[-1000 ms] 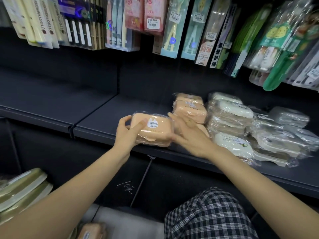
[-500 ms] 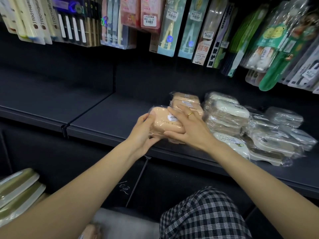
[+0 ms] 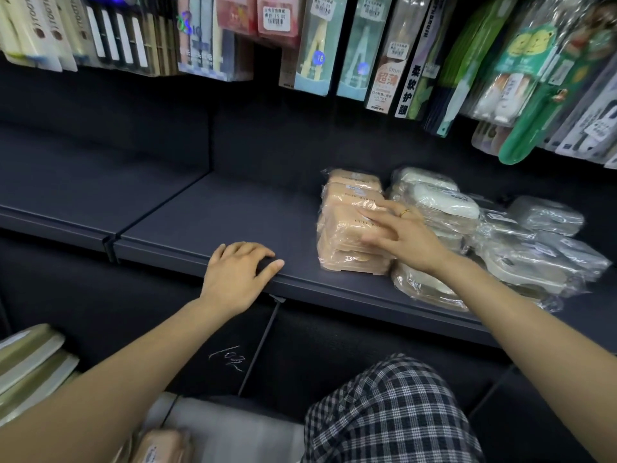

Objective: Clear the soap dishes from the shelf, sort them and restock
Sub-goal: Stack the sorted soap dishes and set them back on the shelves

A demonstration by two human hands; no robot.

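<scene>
A: Peach soap dishes [image 3: 354, 225], shelf [image 3: 213, 222], 2 o'clock?
B: Four wrapped, stacked. Your right hand [image 3: 400, 235] lies on them, fingers straight, grasping nothing.
A: Left hand [image 3: 237, 275]?
B: Resting on shelf edge, relaxed, empty. White dishes [image 3: 440, 205] beside: count unclear.

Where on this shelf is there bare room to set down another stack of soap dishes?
Bare shelf lies between the divider seam and the peach soap dishes, behind the left hand. The shelf left of the seam is bare too. Right of the peach stack, white soap dishes and clear-wrapped ones crowd it.
</scene>
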